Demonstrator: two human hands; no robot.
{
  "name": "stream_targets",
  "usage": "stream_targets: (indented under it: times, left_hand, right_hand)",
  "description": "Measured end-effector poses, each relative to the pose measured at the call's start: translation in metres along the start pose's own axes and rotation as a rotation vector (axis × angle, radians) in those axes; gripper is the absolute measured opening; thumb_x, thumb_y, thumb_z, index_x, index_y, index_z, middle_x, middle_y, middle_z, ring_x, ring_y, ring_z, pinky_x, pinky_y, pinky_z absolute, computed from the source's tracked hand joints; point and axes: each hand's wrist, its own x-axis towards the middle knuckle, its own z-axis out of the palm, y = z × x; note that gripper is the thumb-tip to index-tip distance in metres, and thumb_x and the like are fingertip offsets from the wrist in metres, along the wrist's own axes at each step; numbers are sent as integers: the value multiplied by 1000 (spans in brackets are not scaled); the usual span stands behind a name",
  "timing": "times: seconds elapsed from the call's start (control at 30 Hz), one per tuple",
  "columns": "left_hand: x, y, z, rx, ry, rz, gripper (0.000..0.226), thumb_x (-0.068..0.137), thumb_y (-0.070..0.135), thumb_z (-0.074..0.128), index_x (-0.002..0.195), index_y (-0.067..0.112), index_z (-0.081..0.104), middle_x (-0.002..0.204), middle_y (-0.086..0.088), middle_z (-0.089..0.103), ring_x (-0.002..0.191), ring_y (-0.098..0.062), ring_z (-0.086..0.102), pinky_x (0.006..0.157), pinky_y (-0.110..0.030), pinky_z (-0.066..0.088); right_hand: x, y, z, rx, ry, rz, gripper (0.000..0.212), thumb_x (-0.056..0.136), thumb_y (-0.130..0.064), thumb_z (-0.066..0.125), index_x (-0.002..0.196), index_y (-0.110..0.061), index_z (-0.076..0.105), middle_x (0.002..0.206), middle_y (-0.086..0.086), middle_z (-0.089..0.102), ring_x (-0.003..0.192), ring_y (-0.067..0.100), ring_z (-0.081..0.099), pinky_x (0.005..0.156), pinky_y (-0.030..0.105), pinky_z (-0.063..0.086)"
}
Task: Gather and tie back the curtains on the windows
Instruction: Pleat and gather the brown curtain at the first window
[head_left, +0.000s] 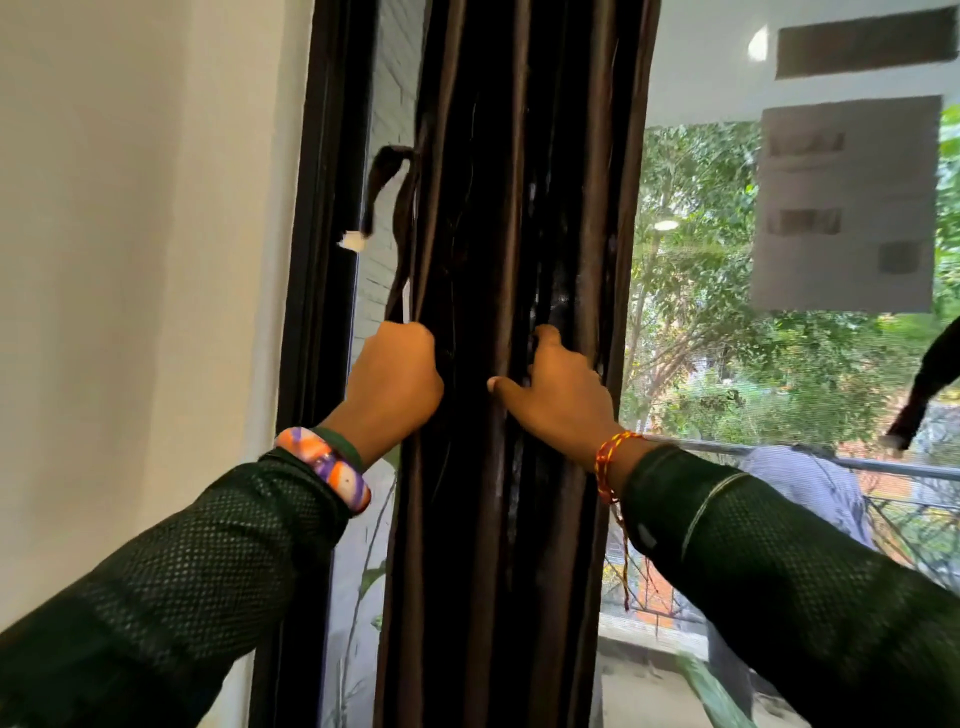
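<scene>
The left hand (395, 379) is fisted round the left edge of the gathered dark brown curtain (509, 208), which hangs bunched against the black window frame (317, 260). The right hand (558, 389) clutches folds on the bunch's right side, thumb stretched leftward. Both forearms reach upward. A tie-back strap (387, 171) dangles just left of the curtain.

Curtain (509, 260) dark brown (glossy); wristband (324, 467) orange-purple; sleeves (779, 571) dark green mesh.

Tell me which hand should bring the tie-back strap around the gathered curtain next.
Left. The left hand already grips the curtain edge just below the hanging strap; the right hand holds the folds on the far side.
</scene>
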Motion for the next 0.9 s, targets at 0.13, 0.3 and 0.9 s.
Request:
stream_targets:
  times: [0.13, 0.3, 0.9]
  left_hand:
    - [2, -6, 0, -28, 27, 53, 30, 89, 22, 54, 66, 4, 49, 78, -21, 57, 81, -40, 59, 65, -36, 43]
    - [-1, 1, -3, -160, 23, 93, 47, 90, 39, 54, 69, -4, 60, 64, -17, 58, 67, -33, 59, 66, -42, 50]
    - [10, 1, 10, -299, 46, 60, 38, 89, 13, 52, 57, -6, 48, 50, -17, 44, 57, -33, 51, 61, -41, 45]
  right_hand:
    - [5, -4, 10, 80, -50, -6, 80, 84, -40, 63, 142, -3, 21, 122, 20, 58, 115, 40, 54, 95, 48, 46]
    - [2, -6, 17, 110, -65, -36, 50, 87, -13, 52, 132, -3, 33, 117, 25, 58, 109, 46, 55, 91, 50, 48]
    - [-40, 0, -1, -323, 460, -438, 62, 76, -9, 62, 136, -6, 46, 151, 20, 30, 143, 36, 19, 114, 50, 24]
